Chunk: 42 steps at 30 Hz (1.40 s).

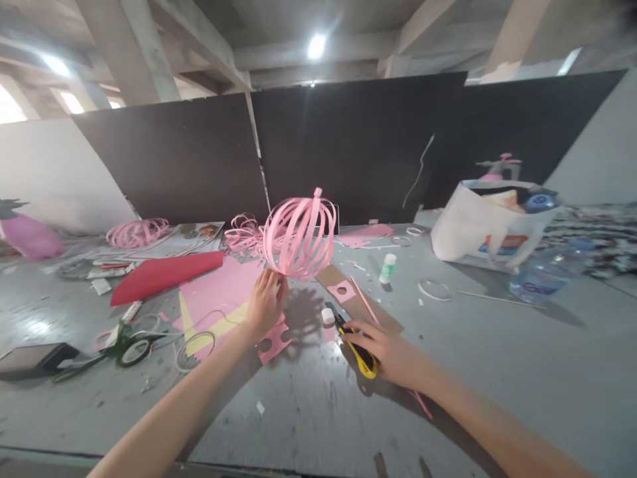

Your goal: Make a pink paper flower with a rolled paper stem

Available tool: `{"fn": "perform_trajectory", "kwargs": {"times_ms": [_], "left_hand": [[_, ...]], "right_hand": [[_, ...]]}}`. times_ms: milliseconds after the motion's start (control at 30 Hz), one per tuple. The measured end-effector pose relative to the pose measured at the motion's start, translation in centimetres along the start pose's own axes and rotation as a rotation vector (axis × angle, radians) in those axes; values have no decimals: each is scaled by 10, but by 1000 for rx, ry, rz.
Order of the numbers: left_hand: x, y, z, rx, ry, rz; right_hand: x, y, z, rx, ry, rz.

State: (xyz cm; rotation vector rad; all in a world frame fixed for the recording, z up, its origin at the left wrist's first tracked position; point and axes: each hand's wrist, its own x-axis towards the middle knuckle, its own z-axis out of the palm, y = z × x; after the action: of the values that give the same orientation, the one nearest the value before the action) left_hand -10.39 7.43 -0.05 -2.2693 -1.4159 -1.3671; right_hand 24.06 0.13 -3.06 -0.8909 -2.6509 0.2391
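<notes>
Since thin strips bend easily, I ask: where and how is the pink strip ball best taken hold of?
Probably by the top knob, from above: it sticks up clear of the strip ball, whose sides are thin and open, while the left hand holds the lower end.

The grey surface [308,428] is strewn with paper scraps [260,407]. A glue stick [387,269] is stood upright on it. Right of the glue stick, a white bag [458,226] and a clear bottle [542,273] are set. To its left, brown cardboard [383,317], a white cap [327,316], pink paper [223,285], a red sheet [166,275] and a dark box [42,358] are laid.
</notes>
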Motion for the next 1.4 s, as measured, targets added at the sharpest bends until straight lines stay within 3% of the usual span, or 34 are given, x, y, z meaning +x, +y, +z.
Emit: {"fn": "perform_trajectory", "kwargs": {"times_ms": [233,500,633,867,967,1167,1400], "left_hand": [[-25,14,2,-147,-187,-113],[-36,9,-5,-180,-205,-35],[-40,10,-6,-158,-203,27],[-39,5,-5,-133,-213,168],[-38,6,-10,-121,-247,203],[-37,8,-16,-146,-331,214],[-39,7,-11,-166,-300,138]], "right_hand": [[4,-5,-5,22,-5,-1],[4,-3,-10,26,125,-36],[3,0,-15,77,338,49],[1,14,-23,357,805,444],[4,22,-24,501,921,477],[9,22,-23,548,977,451],[8,22,-22,542,960,467]]}}
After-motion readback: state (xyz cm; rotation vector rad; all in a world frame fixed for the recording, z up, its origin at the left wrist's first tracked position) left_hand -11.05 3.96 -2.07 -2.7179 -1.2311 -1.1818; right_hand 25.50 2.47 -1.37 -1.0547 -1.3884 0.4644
